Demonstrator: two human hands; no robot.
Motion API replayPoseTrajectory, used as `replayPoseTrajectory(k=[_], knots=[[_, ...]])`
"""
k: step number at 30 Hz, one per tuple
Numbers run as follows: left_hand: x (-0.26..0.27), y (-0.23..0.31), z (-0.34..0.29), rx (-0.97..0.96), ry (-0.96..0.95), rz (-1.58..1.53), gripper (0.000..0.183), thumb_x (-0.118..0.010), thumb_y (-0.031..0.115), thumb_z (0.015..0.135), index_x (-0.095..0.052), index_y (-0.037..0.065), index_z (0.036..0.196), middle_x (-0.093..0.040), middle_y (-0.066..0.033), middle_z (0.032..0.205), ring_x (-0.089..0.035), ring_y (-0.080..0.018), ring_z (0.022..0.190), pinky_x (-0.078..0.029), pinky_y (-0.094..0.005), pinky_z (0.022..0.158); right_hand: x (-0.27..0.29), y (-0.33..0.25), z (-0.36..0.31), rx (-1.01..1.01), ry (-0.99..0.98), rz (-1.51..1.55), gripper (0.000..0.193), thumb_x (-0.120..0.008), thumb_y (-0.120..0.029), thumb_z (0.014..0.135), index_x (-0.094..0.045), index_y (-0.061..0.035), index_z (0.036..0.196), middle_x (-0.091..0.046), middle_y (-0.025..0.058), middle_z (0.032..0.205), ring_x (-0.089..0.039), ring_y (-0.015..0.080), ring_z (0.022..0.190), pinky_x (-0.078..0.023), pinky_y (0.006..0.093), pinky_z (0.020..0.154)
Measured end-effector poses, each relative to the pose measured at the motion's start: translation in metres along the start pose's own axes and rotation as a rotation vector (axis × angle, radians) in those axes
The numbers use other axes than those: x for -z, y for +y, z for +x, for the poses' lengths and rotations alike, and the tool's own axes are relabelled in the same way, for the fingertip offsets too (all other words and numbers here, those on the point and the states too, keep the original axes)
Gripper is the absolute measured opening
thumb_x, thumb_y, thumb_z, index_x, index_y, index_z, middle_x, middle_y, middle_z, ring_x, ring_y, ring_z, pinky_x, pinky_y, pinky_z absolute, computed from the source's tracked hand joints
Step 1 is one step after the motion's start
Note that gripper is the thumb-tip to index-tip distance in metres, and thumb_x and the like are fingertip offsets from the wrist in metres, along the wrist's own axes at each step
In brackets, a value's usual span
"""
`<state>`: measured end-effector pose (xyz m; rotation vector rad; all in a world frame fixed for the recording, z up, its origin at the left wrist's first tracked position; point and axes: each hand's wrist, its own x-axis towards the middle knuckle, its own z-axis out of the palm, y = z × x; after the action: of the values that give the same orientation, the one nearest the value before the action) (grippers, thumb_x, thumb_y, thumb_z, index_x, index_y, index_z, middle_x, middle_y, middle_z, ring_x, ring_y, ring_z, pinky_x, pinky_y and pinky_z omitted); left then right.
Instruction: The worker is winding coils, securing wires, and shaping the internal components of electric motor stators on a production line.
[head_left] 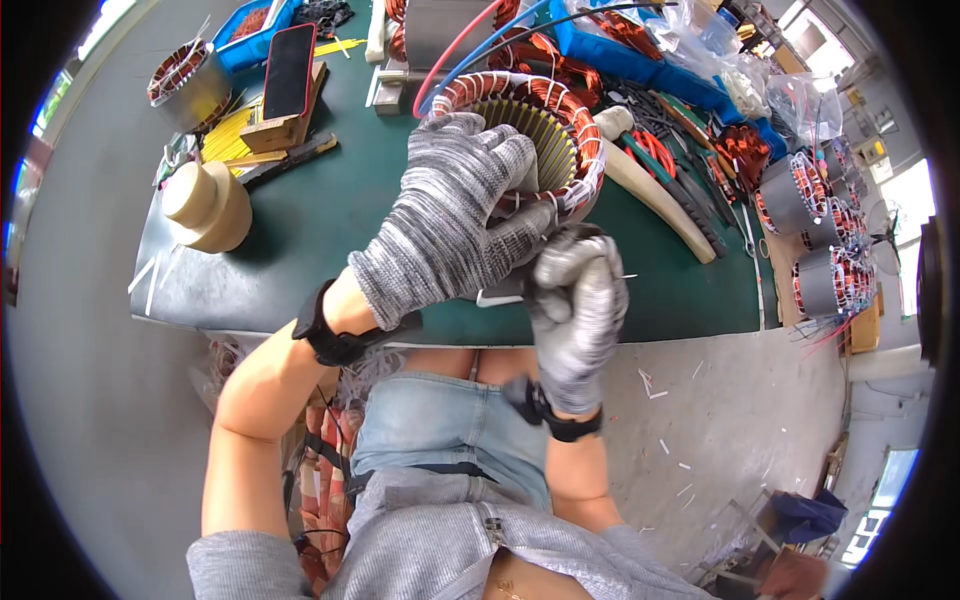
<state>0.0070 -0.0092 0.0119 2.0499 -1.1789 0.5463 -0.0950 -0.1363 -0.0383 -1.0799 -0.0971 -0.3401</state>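
The wound stator [555, 140] is on the green table [330, 220], its slotted bore visible. The gloved left hand [450, 200] grips the near rim: the fingers hook over the laced copper winding toward the bore, with the thumb spread apart along the near side. The gloved right hand [580, 290] is just beside the stator, at its lower right. Its fingers appear curled together; motion blur prevents telling what they pinch. Pink and blue lead wires [437, 75] rise at the far left of the stator. A smartphone [289, 72] rests on a wooden stand [285, 130] to the left; a pale curved handle [665, 198] lies to the right
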Motion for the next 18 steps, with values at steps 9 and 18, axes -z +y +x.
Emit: replayPoseTrajectory(k=[9, 18], knots=[[-0.004, 0.015, -0.006, -0.063, -0.232, 0.386, 0.029, -0.059, 0.023, 0.067, -0.051, 0.004, 0.089, -0.051, -0.0086, 0.077, -0.052, -0.0264, 0.069, -0.039, -0.0398, 0.062, -0.021, 0.014, 0.011, 0.235, 0.263, -0.381, 0.030, -0.045, -0.027, 0.089, -0.051, -0.0034, 0.073, -0.047, 0.0019, 0.066, -0.043, 0.0096, 0.057, -0.038, 0.0224, 0.059], [0.010, 0.022, 0.009, -0.074, -0.344, 0.282, 0.025, -0.063, 0.012, 0.068, -0.058, 0.002, 0.090, -0.056, -0.0101, 0.083, -0.053, -0.0293, 0.076, -0.038, -0.0422, 0.067, -0.002, 0.028, 0.012, 0.343, 0.152, -0.471, 0.042, -0.037, -0.035, 0.094, -0.055, -0.0049, 0.071, -0.056, 0.0028, 0.066, -0.051, 0.0140, 0.060, -0.043, 0.0300, 0.062]])
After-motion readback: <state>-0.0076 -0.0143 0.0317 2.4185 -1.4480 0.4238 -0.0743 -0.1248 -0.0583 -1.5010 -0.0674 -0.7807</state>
